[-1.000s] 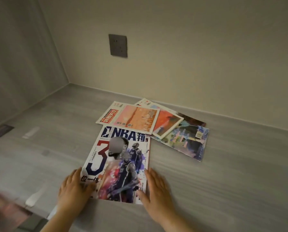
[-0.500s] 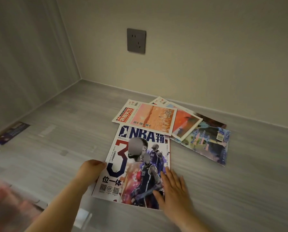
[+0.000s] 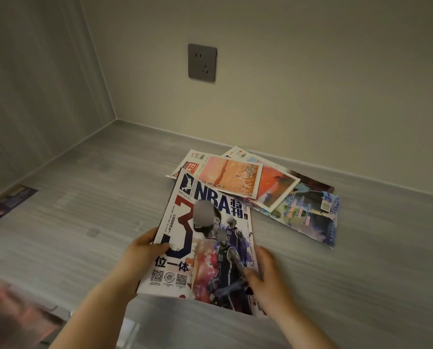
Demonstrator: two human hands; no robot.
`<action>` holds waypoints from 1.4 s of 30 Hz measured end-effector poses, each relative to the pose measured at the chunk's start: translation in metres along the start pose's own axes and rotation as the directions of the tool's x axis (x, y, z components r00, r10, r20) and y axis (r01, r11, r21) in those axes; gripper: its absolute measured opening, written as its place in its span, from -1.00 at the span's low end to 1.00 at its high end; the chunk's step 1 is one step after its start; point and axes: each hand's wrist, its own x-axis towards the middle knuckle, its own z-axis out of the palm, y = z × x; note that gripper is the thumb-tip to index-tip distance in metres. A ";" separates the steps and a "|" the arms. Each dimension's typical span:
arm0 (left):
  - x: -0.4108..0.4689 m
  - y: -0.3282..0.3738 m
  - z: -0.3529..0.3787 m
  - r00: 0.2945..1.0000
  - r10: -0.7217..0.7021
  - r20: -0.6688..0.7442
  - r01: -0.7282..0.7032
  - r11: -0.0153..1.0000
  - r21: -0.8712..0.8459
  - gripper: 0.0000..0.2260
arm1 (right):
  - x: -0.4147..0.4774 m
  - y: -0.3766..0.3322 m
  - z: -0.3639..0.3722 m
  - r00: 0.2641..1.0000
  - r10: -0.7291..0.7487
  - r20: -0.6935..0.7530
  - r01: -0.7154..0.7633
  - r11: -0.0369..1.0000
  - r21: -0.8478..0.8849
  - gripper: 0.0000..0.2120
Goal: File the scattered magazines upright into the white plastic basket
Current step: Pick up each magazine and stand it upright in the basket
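An NBA magazine [image 3: 205, 238] with a big red and blue "3" on its cover is lifted at its near end, tilted up off the grey wooden surface [image 3: 84, 217]. My left hand [image 3: 145, 250] grips its left edge, thumb on the cover. My right hand [image 3: 265, 275] holds its right edge, thumb on the cover. Its far end still sits under an orange-covered magazine [image 3: 231, 178]. Behind lie a red-orange magazine [image 3: 277, 188] and a dark blue one [image 3: 313, 217], all flat and overlapping. No white basket is in view.
A grey wall socket [image 3: 202, 62] is on the back wall. A dark leaflet [image 3: 10, 201] lies at the left edge against the side wall. A blurred reddish thing [image 3: 6, 313] fills the bottom left corner.
My left hand went from lying flat beside the NBA magazine to gripping its left edge. My right hand took the right edge. The near end has risen off the surface.
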 end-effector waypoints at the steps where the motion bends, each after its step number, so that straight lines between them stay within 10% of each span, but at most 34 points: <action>1: -0.005 0.003 -0.004 1.000 0.013 0.014 -0.013 0.999 -0.035 -0.69 | 0.001 -0.005 -0.004 0.998 0.056 0.000 -0.055 0.992 0.117 -0.49; 6: -0.030 0.015 -0.024 0.994 0.097 0.050 -0.094 0.993 -0.065 -0.67 | 0.010 -0.025 -0.022 0.943 0.263 0.205 -0.333 0.746 0.577 -0.47; 10: -0.043 0.025 -0.030 0.981 0.180 0.070 -0.176 0.983 -0.053 -0.66 | 0.009 -0.034 -0.032 0.945 0.113 0.308 -0.290 0.727 0.623 -0.73; 22: -0.019 0.052 0.107 0.893 0.424 0.151 -0.441 0.892 0.101 -0.59 | -0.048 -0.027 -0.143 0.963 0.024 -0.269 0.170 0.721 0.672 -0.91; 28: -0.040 0.077 0.249 0.751 0.634 0.185 -0.651 0.757 0.047 -0.82 | -0.110 0.012 -0.227 0.784 0.071 -0.617 0.345 0.777 0.527 -0.83; 42: -0.139 0.100 0.563 0.563 0.450 0.693 -0.486 0.859 -0.163 -0.76 | -0.268 0.108 -0.422 0.269 0.067 -0.961 0.221 0.967 0.129 -0.85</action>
